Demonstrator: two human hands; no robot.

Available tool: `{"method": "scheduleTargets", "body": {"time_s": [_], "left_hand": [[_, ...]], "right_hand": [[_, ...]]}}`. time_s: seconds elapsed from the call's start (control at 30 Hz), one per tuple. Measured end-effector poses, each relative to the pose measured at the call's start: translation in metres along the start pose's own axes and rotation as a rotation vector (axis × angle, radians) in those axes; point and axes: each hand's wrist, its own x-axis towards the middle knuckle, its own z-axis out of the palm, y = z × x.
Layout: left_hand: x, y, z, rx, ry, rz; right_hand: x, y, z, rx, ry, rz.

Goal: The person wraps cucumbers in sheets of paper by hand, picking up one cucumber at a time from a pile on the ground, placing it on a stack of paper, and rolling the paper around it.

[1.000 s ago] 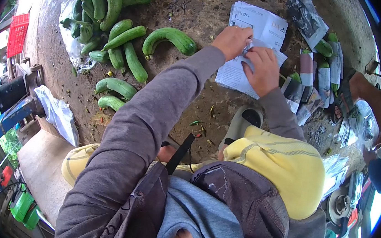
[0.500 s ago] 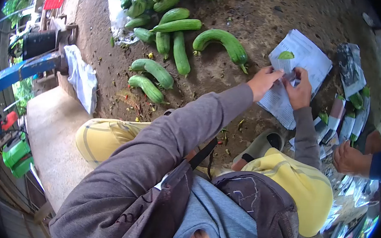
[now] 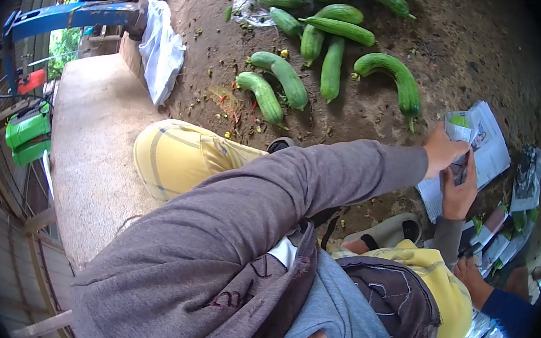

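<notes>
A long green gourd (image 3: pixel 459 121), only its rounded end showing, is rolled in newspaper. My left hand (image 3: pixel 443 150) is closed round the roll from the left. Below it, my right hand (image 3: pixel 460 192) grips the lower part of the same roll, thumb and fingers on the paper. Part of the roll is hidden behind the hands. Under them lies a stack of newspaper sheets (image 3: pixel 491 143) on the ground. A curved green gourd (image 3: pixel 396 80) rests to the left of the stack.
More gourds (image 3: pixel 332 67) lie on the soil at top centre. Several paper-wrapped gourds (image 3: pixel 495 239) sit at the right, near another person's hand (image 3: pixel 472 280). A wooden board (image 3: pixel 96 152), a white plastic bag (image 3: pixel 161 54) and a blue metal beam (image 3: pixel 70 19) are at the left.
The view has swung left, so the scene sits farther right and lower. My left hand has shifted round the roll, and more newspaper now covers the gourd.
</notes>
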Motion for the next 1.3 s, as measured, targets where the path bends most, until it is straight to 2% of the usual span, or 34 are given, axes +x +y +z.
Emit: {"method": "scheduleTargets", "body": {"time_s": [0.07,0.2,0.23,0.27,0.3,0.33,0.37,0.4,0.47,0.53,0.57,0.67,0.7,0.77,0.83,0.93,0.97,1.0,1.07,1.1,1.13,1.17,1.2,1.23,1.27,1.3], "left_hand": [[-0.005,0.007,0.005,0.031,0.087,0.023],[0.005,0.015,-0.010,-0.084,-0.431,-0.056],[0.004,0.026,-0.016,0.299,-0.310,-0.048],[-0.007,0.059,-0.022,0.492,-0.321,-0.011],[-0.004,0.080,-0.035,0.713,-0.291,0.155],[-0.001,0.101,-0.048,0.939,-0.224,0.317],[0.018,0.107,-0.073,1.182,-0.109,0.612],[0.031,0.116,-0.100,1.372,0.108,0.907],[0.058,0.153,-0.157,1.741,0.265,1.012],[0.075,0.169,-0.208,2.039,0.460,0.894],[0.080,0.175,-0.228,2.090,0.429,0.830],[0.085,0.182,-0.256,2.111,0.288,0.967],[0.090,0.183,-0.258,2.127,0.286,0.953],[0.097,0.185,-0.260,2.159,0.282,0.923],[0.095,0.188,-0.260,2.147,0.222,0.893],[0.089,0.198,-0.254,2.003,0.240,0.820],[0.086,0.200,-0.249,1.932,0.260,0.789],[0.085,0.205,-0.242,1.632,0.153,0.591],[0.080,0.219,-0.211,1.021,-0.055,0.203],[0.076,0.215,-0.194,0.718,-0.215,0.099],[0.061,0.210,-0.167,0.448,-0.400,0.045],[0.054,0.195,-0.145,0.337,-0.506,0.043],[0.044,0.177,-0.118,0.276,-0.566,0.018],[0.036,0.155,-0.096,0.242,-0.599,0.007],[0.028,0.131,-0.075,0.204,-0.629,-0.007],[0.018,0.109,-0.055,0.223,-0.632,-0.006]], "right_hand": [[-0.001,-0.006,0.005,-0.139,0.021,-0.188],[0.004,0.006,-0.011,-0.159,0.098,-0.253],[0.005,0.009,-0.022,-0.209,0.157,-0.316],[0.004,0.021,-0.033,-0.210,0.241,-0.211],[0.003,0.035,-0.046,-0.210,0.324,-0.108],[0.002,0.042,-0.062,-0.274,0.414,-0.109],[-0.001,0.050,-0.079,-0.340,0.505,-0.109],[-0.005,0.065,-0.098,-0.451,0.569,-0.077],[-0.019,0.100,-0.129,-0.624,0.696,0.006],[-0.036,0.133,-0.157,-0.749,0.821,0.100],[-0.044,0.157,-0.171,-0.784,0.837,0.136],[-0.062,0.226,-0.195,-0.853,0.851,0.277],[-0.066,0.242,-0.198,-0.854,0.831,0.346],[-0.070,0.241,-0.196,-0.830,0.779,0.462],[-0.066,0.220,-0.194,-0.777,0.722,0.552],[-0.069,0.228,-0.207,-1.038,0.636,0.419],[-0.067,0.232,-0.208,-1.008,0.676,0.269],[-0.061,0.238,-0.209,-0.977,0.715,0.120],[-0.039,0.198,-0.188,-0.689,0.694,0.019],[-0.026,0.168,-0.162,-0.436,0.636,0.064],[-0.011,0.140,-0.130,-0.032,0.589,0.217],[0.004,0.054,-0.106,-0.004,0.336,0.248],[0.013,0.057,-0.082,0.193,0.212,0.290],[0.016,0.009,-0.058,0.439,0.156,0.181],[0.020,-0.013,-0.042,0.729,0.023,0.260],[0.024,-0.026,-0.030,0.864,-0.111,0.254]]}}
